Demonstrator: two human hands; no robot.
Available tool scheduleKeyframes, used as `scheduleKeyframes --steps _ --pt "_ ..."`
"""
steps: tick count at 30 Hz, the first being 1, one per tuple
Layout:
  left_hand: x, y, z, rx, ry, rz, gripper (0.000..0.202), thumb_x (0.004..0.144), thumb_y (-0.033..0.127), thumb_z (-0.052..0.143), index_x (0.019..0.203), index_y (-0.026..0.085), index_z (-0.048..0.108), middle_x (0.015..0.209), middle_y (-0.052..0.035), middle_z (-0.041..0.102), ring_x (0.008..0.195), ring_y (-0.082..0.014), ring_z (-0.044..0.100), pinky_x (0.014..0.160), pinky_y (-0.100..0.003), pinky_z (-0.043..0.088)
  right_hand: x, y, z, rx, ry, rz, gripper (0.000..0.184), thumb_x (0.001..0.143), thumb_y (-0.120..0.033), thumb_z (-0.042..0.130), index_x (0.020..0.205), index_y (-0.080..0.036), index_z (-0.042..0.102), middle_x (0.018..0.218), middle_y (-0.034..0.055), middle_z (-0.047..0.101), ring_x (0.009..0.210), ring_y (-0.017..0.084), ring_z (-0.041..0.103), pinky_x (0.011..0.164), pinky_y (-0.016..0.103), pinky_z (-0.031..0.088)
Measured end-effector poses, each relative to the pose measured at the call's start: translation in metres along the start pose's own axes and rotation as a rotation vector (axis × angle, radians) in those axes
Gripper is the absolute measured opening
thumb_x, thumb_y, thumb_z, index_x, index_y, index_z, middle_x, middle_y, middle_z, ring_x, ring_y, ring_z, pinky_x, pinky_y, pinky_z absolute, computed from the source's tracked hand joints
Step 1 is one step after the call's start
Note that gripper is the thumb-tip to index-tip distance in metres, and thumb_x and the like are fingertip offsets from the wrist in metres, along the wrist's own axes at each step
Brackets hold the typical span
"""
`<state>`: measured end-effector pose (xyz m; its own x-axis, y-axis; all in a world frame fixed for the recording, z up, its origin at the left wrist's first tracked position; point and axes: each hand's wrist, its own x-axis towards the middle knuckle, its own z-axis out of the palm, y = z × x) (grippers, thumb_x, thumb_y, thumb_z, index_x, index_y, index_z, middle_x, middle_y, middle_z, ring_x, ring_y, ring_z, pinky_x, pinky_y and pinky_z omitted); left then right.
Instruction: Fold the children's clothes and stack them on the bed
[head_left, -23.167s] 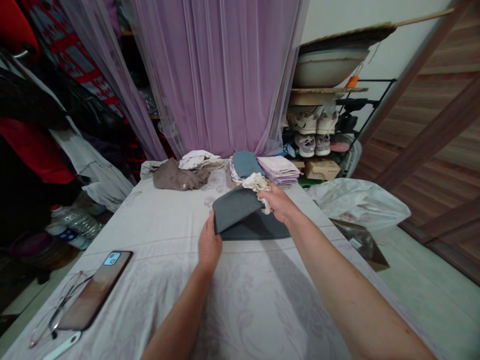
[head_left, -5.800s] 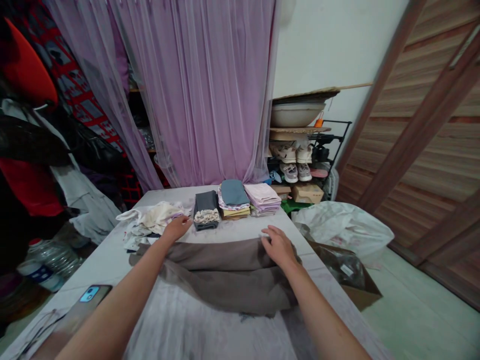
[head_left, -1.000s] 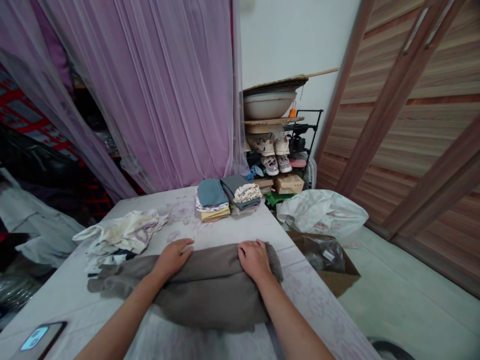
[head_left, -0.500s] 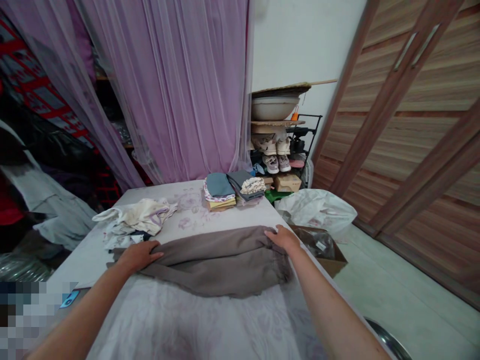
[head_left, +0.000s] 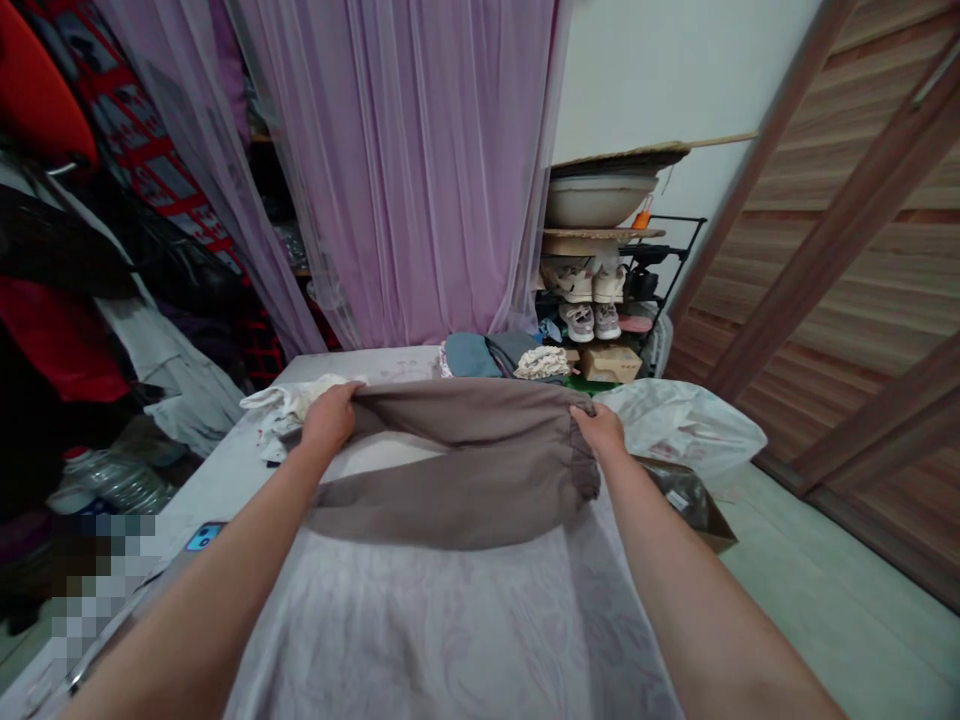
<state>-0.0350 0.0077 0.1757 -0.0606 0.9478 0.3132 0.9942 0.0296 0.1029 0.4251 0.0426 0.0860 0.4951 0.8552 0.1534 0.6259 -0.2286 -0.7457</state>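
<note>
Long, see-through purple curtains [head_left: 420, 180] hang at the back. The left hand [head_left: 328, 418] holds brown cloth pants [head_left: 465, 490] in its grip — the right hand [head_left: 601, 430] pinches their wrinkly end [head_left: 583, 470].

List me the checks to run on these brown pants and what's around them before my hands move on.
1. Left hand gripping the pants: ok, at the upper leg.
2. Right hand gripping: ok, at the gathered end.
3. Legs lying together: not ok, a gap between them shows the sheet.
4. White pile free of the left hand: cannot tell, they overlap in view.
5. Folded stacks neat all the way down: cannot tell, the pants hide their lower parts.
6. Phone clear of the left forearm: cannot tell, the arm hides part.
</note>
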Motion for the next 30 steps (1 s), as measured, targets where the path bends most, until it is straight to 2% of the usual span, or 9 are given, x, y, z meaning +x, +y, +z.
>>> scheduleKeyframes --steps 3,7,12,15,18,20,23,25,30 --pt "0.016 0.02 0.007 0.033 0.013 0.022 0.054 0.086 0.011 0.035 0.136 0.016 0.053 0.136 -0.0129 0.057 0.121 -0.0271 0.056 0.101 -0.036 0.042 0.0 -0.001 0.004 -0.044 -0.05 0.061 0.046 0.078 -0.038 0.06 0.114 -0.009 0.066 0.107 0.0178 0.07 0.104 0.031 0.064 0.091 0.039 0.048" --pt "-0.013 0.023 0.034 0.009 -0.06 0.134 0.048 0.087 0.023 0.045 0.134 0.015 0.056 0.141 -0.0149 0.053 0.129 -0.0294 0.049 0.107 -0.04 0.038 -0.027 0.02 0.007 -0.056 -0.118 0.082 0.049 0.078 -0.036 0.061 0.12 -0.011 0.063 0.11 0.0162 0.07 0.106 0.028 0.064 0.093 0.037 0.047" --pt "-0.085 -0.015 0.066 -0.222 -0.327 0.292 0.039 0.087 0.042 0.046 0.112 0.024 0.07 0.123 -0.0055 0.068 0.117 -0.0244 0.06 0.106 -0.036 0.041 -0.071 0.063 0.002 0.06 -0.187 -0.029 0.056 0.077 -0.044 0.061 0.127 -0.018 0.058 0.124 0.0131 0.064 0.103 0.024 0.065 0.091 0.035 0.048" --pt "-0.113 -0.042 0.073 -0.308 -0.382 0.29 0.043 0.085 0.05 0.046 0.109 0.026 0.072 0.12 -0.0043 0.07 0.117 -0.0255 0.061 0.106 -0.038 0.042 -0.09 0.079 -0.001 0.204 -0.228 -0.005 0.071 0.073 -0.05 0.063 0.136 -0.02 0.049 0.126 0.0127 0.062 0.102 0.023 0.065 0.085 0.033 0.051" --pt "-0.12 -0.053 0.073 -0.338 -0.375 0.284 0.048 0.083 0.053 0.046 0.111 0.024 0.071 0.124 -0.0067 0.068 0.12 -0.0268 0.059 0.107 -0.039 0.041 -0.098 0.074 -0.004 0.276 -0.263 0.198 0.082 0.073 -0.058 0.062 0.143 -0.02 0.041 0.124 0.0147 0.063 0.098 0.024 0.067 0.072 0.031 0.054" --pt "-0.116 -0.051 0.072 -0.343 -0.379 0.271 0.049 0.086 0.053 0.043 0.112 0.023 0.071 0.122 -0.0071 0.069 0.118 -0.0262 0.06 0.106 -0.038 0.043 -0.098 0.061 -0.007 0.276 -0.278 0.28 0.083 0.072 -0.059 0.063 0.141 -0.019 0.044 0.125 0.0169 0.063 0.098 0.026 0.067 0.068 0.031 0.054" --pt "-0.112 -0.045 0.073 -0.323 -0.396 0.275 0.05 0.087 0.053 0.041 0.115 0.022 0.07 0.122 -0.0079 0.069 0.117 -0.0256 0.06 0.106 -0.037 0.042 -0.096 0.043 -0.013 0.245 -0.308 0.277 0.074 0.067 -0.052 0.069 0.131 -0.016 0.056 0.119 0.0174 0.066 0.097 0.028 0.067 0.069 0.033 0.053" --pt "-0.114 -0.043 0.076 -0.284 -0.41 0.308 0.054 0.085 0.057 0.046 0.12 0.022 0.067 0.132 -0.0097 0.063 0.125 -0.0276 0.055 0.109 -0.04 0.039 -0.098 0.037 -0.015 0.246 -0.327 0.237 0.064 0.067 -0.048 0.07 0.122 -0.016 0.062 0.11 0.0151 0.07 0.093 0.028 0.068 0.069 0.034 0.053" --pt "-0.133 -0.043 0.088 -0.185 -0.414 0.323 0.069 0.079 0.064 0.054 0.137 0.027 0.053 0.151 -0.0104 0.042 0.141 -0.0358 0.034 0.113 -0.058 0.026 -0.109 0.044 -0.012 0.349 -0.332 0.192 0.043 0.074 -0.047 0.062 0.105 -0.019 0.069 0.096 0.0096 0.074 0.084 0.024 0.069 0.062 0.03 0.053"
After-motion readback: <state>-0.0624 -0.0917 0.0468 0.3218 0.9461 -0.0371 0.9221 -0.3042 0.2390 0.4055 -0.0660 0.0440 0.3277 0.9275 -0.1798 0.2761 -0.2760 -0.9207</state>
